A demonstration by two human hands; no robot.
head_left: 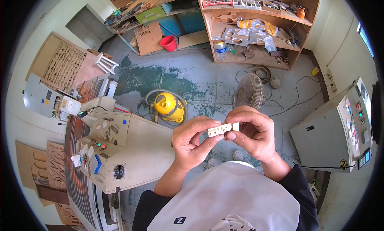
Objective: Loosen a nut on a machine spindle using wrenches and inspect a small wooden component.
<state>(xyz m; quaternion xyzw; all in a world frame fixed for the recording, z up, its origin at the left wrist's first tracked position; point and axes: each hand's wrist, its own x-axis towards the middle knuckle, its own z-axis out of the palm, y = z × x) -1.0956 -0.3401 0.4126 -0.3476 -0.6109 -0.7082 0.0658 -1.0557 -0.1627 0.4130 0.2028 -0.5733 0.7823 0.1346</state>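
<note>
In front of my chest I hold a small, pale, narrow block (217, 130) with dark marks along its face. It looks like wood, but its exact kind is too small to make out. My left hand (188, 141) pinches its left end between thumb and fingers. The right end is gripped by my right hand (257, 136) in the same way, its thumb below and fingers above. A dark gap or band crosses the block near the right thumb; I cannot tell whether it is one piece or two. Both hands are raised above the floor.
A yellow vacuum cleaner (170, 107) and a standing fan (250, 91) are on the floor ahead. To the left is a beige machine cabinet (140, 141); to the right, a control cabinet (320, 129). A wooden shelf (260, 49) and a red bucket (169, 43) stand farther back. Cables trail across the floor.
</note>
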